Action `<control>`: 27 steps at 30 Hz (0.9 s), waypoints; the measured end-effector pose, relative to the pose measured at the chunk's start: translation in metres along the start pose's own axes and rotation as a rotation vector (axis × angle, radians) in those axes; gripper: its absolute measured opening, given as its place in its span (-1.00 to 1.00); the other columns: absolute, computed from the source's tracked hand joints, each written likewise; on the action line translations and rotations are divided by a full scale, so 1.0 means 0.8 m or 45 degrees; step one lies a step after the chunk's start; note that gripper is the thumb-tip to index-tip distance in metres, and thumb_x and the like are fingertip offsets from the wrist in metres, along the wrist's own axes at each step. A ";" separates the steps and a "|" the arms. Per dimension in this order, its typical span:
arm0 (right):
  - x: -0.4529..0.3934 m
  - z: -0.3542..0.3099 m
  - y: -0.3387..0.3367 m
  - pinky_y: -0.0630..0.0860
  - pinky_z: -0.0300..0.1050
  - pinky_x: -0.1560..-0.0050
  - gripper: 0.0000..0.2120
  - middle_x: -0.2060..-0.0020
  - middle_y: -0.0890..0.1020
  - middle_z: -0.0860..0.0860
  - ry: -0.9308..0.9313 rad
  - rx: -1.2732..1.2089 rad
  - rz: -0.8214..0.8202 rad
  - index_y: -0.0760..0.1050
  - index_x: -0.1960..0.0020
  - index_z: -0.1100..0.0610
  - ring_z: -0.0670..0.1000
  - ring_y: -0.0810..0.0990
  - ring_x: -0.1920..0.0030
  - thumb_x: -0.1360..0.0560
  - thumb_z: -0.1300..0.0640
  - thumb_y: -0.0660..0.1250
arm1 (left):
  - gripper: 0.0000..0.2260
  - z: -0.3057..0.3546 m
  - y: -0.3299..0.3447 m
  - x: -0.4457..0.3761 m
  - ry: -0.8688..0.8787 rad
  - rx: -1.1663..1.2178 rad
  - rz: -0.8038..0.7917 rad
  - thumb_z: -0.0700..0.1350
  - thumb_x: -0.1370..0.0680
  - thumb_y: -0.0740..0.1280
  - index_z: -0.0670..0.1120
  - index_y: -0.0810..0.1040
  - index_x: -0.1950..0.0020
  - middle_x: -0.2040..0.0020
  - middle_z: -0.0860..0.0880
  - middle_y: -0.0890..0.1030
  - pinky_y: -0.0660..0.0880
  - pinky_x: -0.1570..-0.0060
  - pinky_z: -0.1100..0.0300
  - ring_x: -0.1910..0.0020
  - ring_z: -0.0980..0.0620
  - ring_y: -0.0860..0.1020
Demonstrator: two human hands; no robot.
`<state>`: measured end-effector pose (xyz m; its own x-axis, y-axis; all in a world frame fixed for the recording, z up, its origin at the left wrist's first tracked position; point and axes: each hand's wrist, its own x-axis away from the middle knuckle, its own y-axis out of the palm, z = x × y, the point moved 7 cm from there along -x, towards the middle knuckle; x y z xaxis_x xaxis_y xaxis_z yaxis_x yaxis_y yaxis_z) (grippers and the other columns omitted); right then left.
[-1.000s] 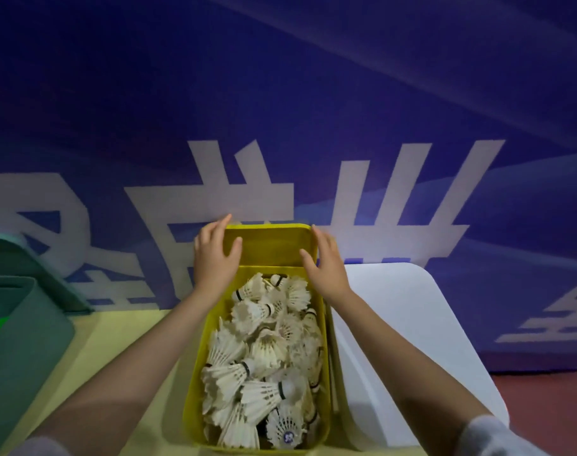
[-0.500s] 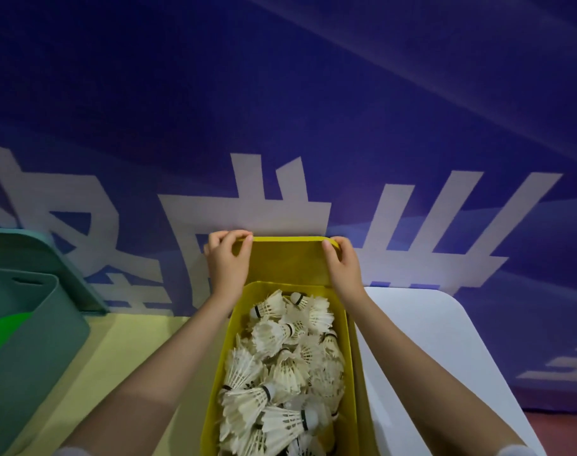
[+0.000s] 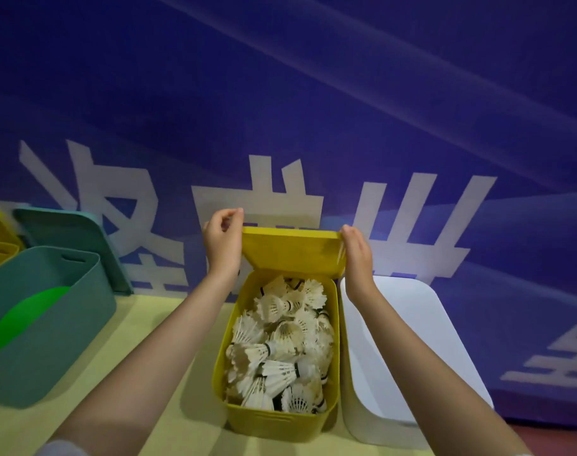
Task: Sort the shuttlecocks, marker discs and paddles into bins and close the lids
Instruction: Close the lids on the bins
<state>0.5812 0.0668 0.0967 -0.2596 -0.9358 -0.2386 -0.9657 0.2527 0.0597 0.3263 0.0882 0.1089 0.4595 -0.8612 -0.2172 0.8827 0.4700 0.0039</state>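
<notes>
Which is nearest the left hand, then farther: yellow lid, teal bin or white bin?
From the left hand:
1. Yellow lid, held in its fingers.
2. Teal bin, off to the left.
3. White bin, on the right, past the yellow bin.

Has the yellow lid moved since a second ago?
Yes. Both hands, left and right, have pulled the yellow lid forward: its top edge now tips toward the camera over the far end of the yellow bin, no longer leaning back.

One head-worn wide-angle view looks forward and down, close over the table (image 3: 168, 327), facing the blue banner (image 3: 280, 110).
</notes>
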 end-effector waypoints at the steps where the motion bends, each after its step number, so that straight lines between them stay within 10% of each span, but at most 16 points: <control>1: 0.011 0.005 -0.004 0.37 -0.18 0.10 -0.77 0.20 0.47 -0.04 0.043 -0.015 0.028 0.41 0.14 0.05 -0.10 0.43 0.15 -0.62 -0.03 0.14 | -0.83 -0.010 -0.003 0.007 -0.071 0.010 -0.032 0.01 -0.59 0.26 -0.02 0.53 -0.10 -0.03 0.02 0.50 0.37 0.19 0.32 0.03 0.09 0.50; 7: 0.061 0.035 -0.018 0.34 -0.35 0.18 -0.72 0.05 0.50 -0.01 0.251 0.082 -0.021 0.49 -0.04 0.17 -0.16 0.46 0.10 -0.50 -0.02 0.22 | -0.71 -0.063 -0.001 0.028 -0.552 -0.078 -0.424 -0.10 -0.61 0.21 -0.07 0.46 -0.33 -0.25 -0.17 0.47 0.42 -0.06 0.08 -0.13 -0.07 0.43; 11: 0.089 0.056 -0.022 0.42 -0.29 0.24 -0.80 0.19 0.51 0.01 0.452 0.073 -0.023 0.48 0.03 0.12 -0.06 0.53 0.18 -0.59 0.26 0.09 | -0.89 -0.081 -0.010 0.049 -0.692 -0.088 -0.604 -0.27 -0.58 0.21 -0.12 0.49 -0.04 0.05 -0.15 0.47 0.40 0.13 0.17 0.13 0.01 0.43; 15: 0.122 0.091 -0.032 0.49 -0.18 0.29 -0.89 0.15 0.50 0.13 0.700 0.039 0.001 0.40 0.00 0.13 -0.02 0.52 0.29 -0.55 0.31 0.19 | -0.60 -0.112 -0.024 0.077 -0.612 -0.253 -0.816 -0.23 -0.57 0.22 -0.04 0.34 -0.41 -0.31 -0.06 0.44 0.42 -0.24 0.03 -0.20 -0.06 0.44; 22: 0.185 0.125 -0.047 0.52 -0.04 0.15 -0.72 0.00 0.58 0.18 0.778 0.524 0.093 0.48 -0.20 0.23 0.11 0.57 0.11 -0.49 0.23 0.29 | -0.49 -0.169 -0.068 0.140 -0.415 -0.426 -0.934 -0.18 -0.59 0.18 0.09 0.18 -0.52 -0.32 -0.02 0.43 0.45 0.31 0.27 0.10 0.08 0.51; 27: 0.227 0.150 -0.048 0.43 0.11 -0.19 -0.33 -0.16 0.53 0.19 0.667 1.095 0.119 0.46 -0.28 0.20 0.23 0.46 -0.20 -0.31 -0.21 0.25 | -0.45 -0.199 -0.089 0.180 -0.221 -0.495 -1.055 -0.14 -0.62 0.17 0.15 0.05 -0.54 -0.56 0.09 0.05 0.24 -0.43 -0.05 -0.52 0.02 0.08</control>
<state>0.5721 -0.0832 -0.0649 -0.5029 -0.8411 0.1991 -0.6639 0.2285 -0.7120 0.3137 -0.0388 -0.0780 -0.2666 -0.9529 0.1445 0.8550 -0.3030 -0.4210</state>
